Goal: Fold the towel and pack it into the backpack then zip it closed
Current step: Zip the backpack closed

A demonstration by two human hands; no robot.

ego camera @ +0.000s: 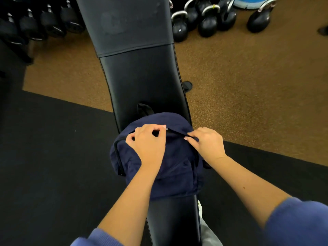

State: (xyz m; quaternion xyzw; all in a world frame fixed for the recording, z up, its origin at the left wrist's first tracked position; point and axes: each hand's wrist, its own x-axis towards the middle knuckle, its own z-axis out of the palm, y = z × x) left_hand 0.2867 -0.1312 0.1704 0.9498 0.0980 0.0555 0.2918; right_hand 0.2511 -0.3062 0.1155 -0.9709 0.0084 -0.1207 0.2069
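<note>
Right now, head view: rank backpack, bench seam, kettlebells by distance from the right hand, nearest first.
1. Backpack: under the right hand, whose fingers pinch its top edge by the zipper.
2. Bench seam: ahead and left, where the two black pads meet.
3. Kettlebells: farthest, on the floor at the far right.

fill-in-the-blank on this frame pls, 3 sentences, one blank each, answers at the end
1. The navy backpack lies on a black padded ____.
2. Both hands, left hand and right hand, work at the bag's ____ along its top.
3. The black weights with metal handles standing on the floor at upper right are ____.

Missing words: bench; zipper; kettlebells
</note>
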